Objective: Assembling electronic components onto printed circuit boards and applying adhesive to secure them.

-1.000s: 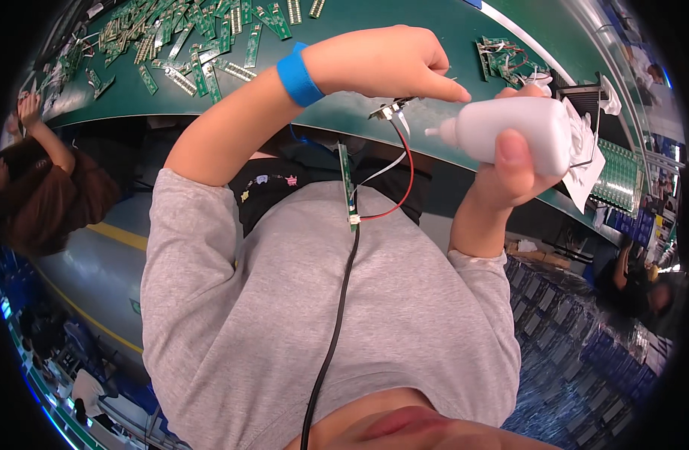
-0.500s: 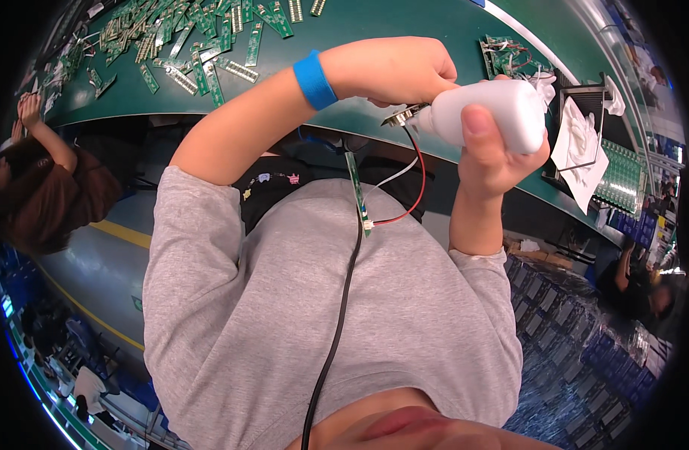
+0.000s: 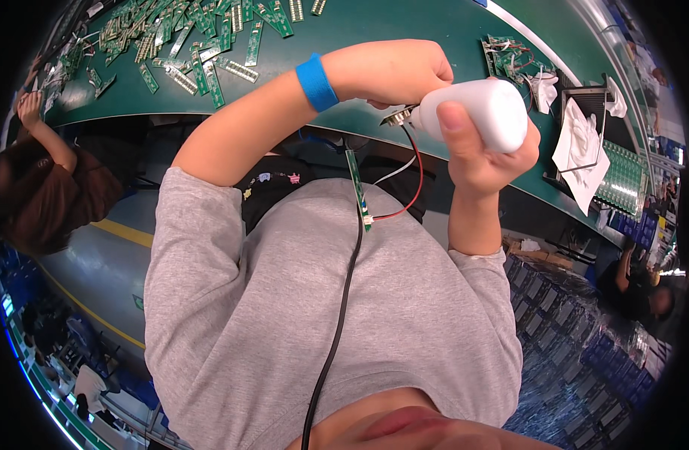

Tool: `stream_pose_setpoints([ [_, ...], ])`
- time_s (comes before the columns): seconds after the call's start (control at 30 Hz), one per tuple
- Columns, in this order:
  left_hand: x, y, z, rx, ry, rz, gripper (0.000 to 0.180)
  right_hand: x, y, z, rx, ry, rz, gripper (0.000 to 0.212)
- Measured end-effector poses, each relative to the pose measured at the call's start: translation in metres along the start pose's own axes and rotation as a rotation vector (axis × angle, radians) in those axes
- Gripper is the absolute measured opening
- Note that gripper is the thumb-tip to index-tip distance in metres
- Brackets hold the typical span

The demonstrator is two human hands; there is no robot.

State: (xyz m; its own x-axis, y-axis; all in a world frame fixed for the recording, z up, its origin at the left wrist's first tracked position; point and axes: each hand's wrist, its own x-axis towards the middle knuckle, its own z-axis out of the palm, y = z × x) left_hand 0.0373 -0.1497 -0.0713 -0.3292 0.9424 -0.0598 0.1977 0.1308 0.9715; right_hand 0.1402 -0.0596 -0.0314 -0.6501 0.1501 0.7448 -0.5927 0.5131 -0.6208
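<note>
My right hand (image 3: pixel 481 154) is wrapped round a white plastic squeeze bottle (image 3: pixel 494 112), tilted so its narrow end points left. That end is at, perhaps touching, a small metal-edged part (image 3: pixel 398 118). My left hand (image 3: pixel 412 71), with a blue wristband (image 3: pixel 316 82) on the wrist, is closed at this part; its fingertips are mostly hidden. Red and black wires (image 3: pixel 422 176) run down from the part to a narrow green circuit board (image 3: pixel 357 187) hanging before my grey shirt. A white wire (image 3: pixel 395 171) also hangs there.
Many loose circuit boards (image 3: pixel 202 45) are heaped on the green table (image 3: pixel 359 22) at the far left. Wired boards (image 3: pixel 506 56), a black rack (image 3: pixel 585 94) with white tissue (image 3: pixel 577 146) and a green board panel (image 3: pixel 624 176) are on the right. A co-worker's hand (image 3: pixel 31 109) is at the left.
The bottle and my right hand have shifted slightly left, bringing the bottle's narrow end closer to the small part. My left hand has barely moved.
</note>
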Motion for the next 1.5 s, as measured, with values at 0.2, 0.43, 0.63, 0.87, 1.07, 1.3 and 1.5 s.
stream_pose_setpoints([
  [0.2, -0.006, 0.014, -0.005, 0.007, -0.016, -0.138, 0.019, -0.001, 0.005, 0.000, -0.054, -0.020, -0.045, 0.028],
  [0.43, -0.009, 0.017, -0.006, -0.062, -0.026, -0.239, 0.019, -0.003, 0.006, -0.003, -0.063, 0.000, -0.014, 0.025],
  [0.63, -0.012, 0.021, -0.010, 0.006, 0.023, -0.193, 0.031, -0.006, 0.004, -0.014, 0.417, 0.402, 0.361, 0.028],
  [0.87, -0.017, 0.017, -0.013, -0.150, 0.023, -0.058, 0.033, 0.001, 0.041, -0.034, 1.305, -0.048, 0.768, 0.057],
  [1.07, -0.014, 0.008, -0.006, -0.360, 0.020, -0.015, 0.029, -0.007, 0.043, -0.022, 1.421, -0.112, 0.817, 0.050],
  [1.3, -0.018, 0.012, -0.013, -0.442, -0.060, -0.060, 0.031, -0.017, 0.047, -0.014, 1.492, -0.091, 0.801, 0.050],
  [1.5, -0.016, 0.001, -0.011, -0.347, 0.008, 0.092, 0.032, -0.021, 0.053, -0.009, 1.561, -0.040, 0.760, 0.057],
])
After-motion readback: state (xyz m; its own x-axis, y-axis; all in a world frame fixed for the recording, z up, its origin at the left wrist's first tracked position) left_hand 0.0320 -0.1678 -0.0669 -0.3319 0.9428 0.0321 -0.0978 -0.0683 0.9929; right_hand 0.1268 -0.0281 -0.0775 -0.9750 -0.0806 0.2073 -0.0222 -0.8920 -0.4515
